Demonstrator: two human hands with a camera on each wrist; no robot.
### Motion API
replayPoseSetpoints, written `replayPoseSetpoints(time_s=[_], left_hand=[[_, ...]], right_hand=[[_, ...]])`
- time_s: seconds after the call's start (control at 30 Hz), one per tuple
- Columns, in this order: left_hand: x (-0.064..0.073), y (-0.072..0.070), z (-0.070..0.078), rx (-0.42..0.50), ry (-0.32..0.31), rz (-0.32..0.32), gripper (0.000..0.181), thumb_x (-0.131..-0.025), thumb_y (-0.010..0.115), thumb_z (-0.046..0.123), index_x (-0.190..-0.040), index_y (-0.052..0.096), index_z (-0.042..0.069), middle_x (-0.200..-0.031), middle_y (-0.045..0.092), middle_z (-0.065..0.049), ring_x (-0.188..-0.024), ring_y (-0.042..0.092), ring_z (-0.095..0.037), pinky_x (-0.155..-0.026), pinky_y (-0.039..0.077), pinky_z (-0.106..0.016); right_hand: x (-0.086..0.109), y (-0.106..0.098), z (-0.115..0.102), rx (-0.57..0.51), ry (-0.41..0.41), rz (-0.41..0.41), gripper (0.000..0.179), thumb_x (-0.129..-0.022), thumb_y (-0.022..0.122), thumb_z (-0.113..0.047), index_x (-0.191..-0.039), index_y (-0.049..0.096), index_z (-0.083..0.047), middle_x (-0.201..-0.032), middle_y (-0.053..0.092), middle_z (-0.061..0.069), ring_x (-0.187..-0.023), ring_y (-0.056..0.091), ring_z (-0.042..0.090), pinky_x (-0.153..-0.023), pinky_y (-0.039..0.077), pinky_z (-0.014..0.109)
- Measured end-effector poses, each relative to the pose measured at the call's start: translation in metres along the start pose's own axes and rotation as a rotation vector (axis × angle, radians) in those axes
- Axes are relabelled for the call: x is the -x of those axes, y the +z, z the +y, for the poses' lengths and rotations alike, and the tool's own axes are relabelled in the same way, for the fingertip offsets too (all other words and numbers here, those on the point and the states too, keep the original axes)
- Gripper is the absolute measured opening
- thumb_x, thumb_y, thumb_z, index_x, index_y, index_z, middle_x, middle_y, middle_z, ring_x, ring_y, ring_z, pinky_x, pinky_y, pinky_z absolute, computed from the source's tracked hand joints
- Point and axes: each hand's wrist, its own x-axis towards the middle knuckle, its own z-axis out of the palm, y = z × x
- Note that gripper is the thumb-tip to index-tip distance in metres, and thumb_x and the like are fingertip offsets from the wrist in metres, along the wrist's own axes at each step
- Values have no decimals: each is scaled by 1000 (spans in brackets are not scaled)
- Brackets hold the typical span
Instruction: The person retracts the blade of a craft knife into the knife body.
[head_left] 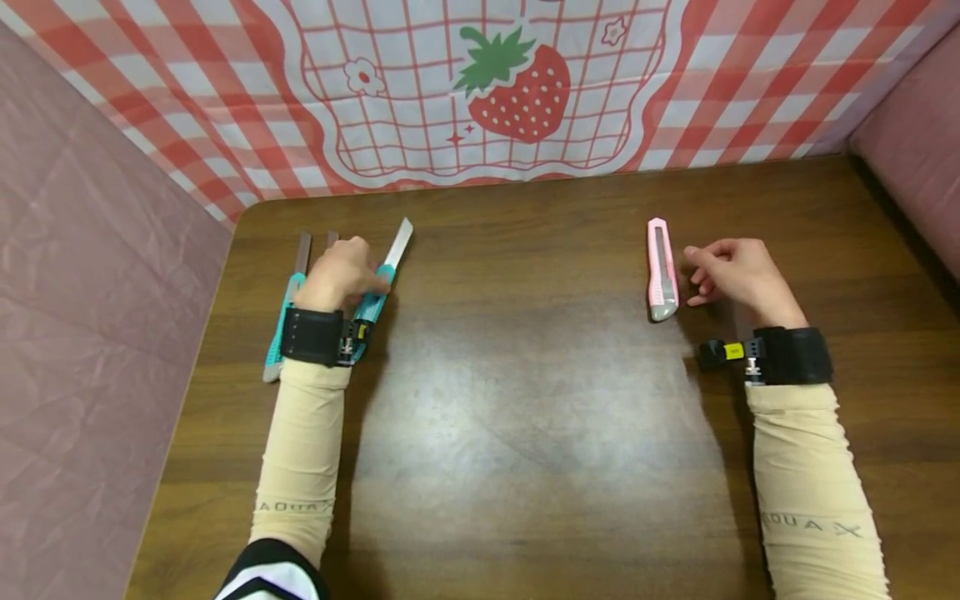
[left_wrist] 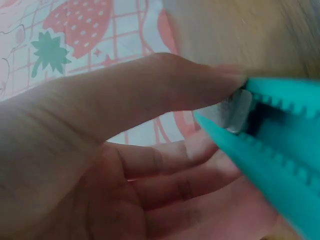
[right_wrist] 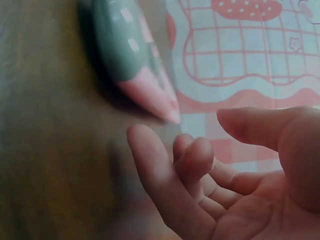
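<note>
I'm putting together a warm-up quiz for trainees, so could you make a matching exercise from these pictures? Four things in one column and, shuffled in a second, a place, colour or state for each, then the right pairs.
Column one
1. left grip
2. pink cutter
3. right grip
4. strawberry

Column two
A. red, printed on the checked cloth
B. holding nothing, to the right of a cutter
C. lying on the brown table, touched by neither grip
D. touching a turquoise cutter

Right pairs
1-D, 2-C, 3-B, 4-A
</note>
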Motion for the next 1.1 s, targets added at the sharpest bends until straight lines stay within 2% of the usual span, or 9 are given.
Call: replayPoseSetpoints(time_s=[0.1, 0.23, 0.33, 0.43, 0.6, 0.77, 0.9, 1.0, 1.1], left_hand=[[-1, 1, 4, 16, 44, 31, 28, -78, 70, 15, -60, 51, 6, -48, 43, 1, -43, 48, -16, -37, 37, -26], [0, -1, 14, 61, 138, 93, 20, -77, 73, 17, -79, 61, 2, -69, 57, -6, -59, 54, -20, -49, 45, -31], [4, -2, 25, 151, 220, 117, 27, -78, 73, 18, -95, 62, -1, -86, 63, -13, -73, 56, -22, -62, 49, -35], [8, -2, 39, 285, 287, 133, 27, -80, 71, 18, -98, 61, 0, -88, 66, -13, -77, 59, -18, -66, 51, -35], [17, 7, 67, 457, 416, 203, 26, -80, 73, 18, -98, 60, 4, -84, 66, -7, -73, 59, -12, -67, 51, -30], [24, 25, 97, 511, 556, 271, 28, -77, 76, 17, -98, 61, 4, -85, 65, -6, -73, 58, -9, -68, 54, -29], [31, 42, 121, 564, 645, 297, 35, -76, 77, 17, -102, 59, 5, -82, 67, -3, -69, 59, -5, -64, 54, -28], [36, 53, 133, 601, 727, 311, 43, -74, 78, 16, -108, 54, 5, -78, 68, -1, -67, 59, -3, -61, 53, -29], [39, 62, 140, 615, 791, 328, 48, -73, 79, 15, -111, 52, 4, -75, 67, 0, -66, 59, -2, -59, 51, -29]], right_hand=[[4, -1, -5, 18, -43, 47, 50, -94, 52, -40, -108, 53, 9, -72, 58, 9, -57, 59, 21, -51, 56, 22], [12, 3, -21, 63, -151, 121, 41, -94, 53, -33, -102, 58, 6, -70, 59, 12, -56, 58, 22, -46, 52, 18], [19, 9, -38, 87, -245, 159, 34, -94, 54, -29, -99, 61, 5, -69, 59, 14, -55, 56, 22, -43, 46, 16], [26, 18, -56, 78, -323, 161, 29, -93, 56, -26, -95, 62, 2, -70, 59, 15, -54, 56, 19, -40, 43, 15], [38, 35, -80, 30, -395, 86, 25, -92, 58, -27, -89, 61, -3, -69, 60, 16, -52, 59, 20, -40, 50, 17], [47, 51, -96, 25, -462, 51, 19, -92, 59, -27, -90, 62, -8, -68, 63, 9, -53, 60, 20, -42, 48, 17], [53, 64, -106, -61, -526, -2, 14, -91, 61, -20, -96, 62, -7, -74, 64, 8, -60, 62, 18, -50, 54, 19], [55, 72, -111, -145, -561, -61, 14, -90, 62, -17, -98, 62, -6, -78, 65, 7, -64, 63, 19, -56, 58, 24], [66, 75, -125, -172, -589, -98, 11, -90, 61, -8, -97, 62, 0, -77, 65, 13, -65, 63, 24, -57, 57, 21]])
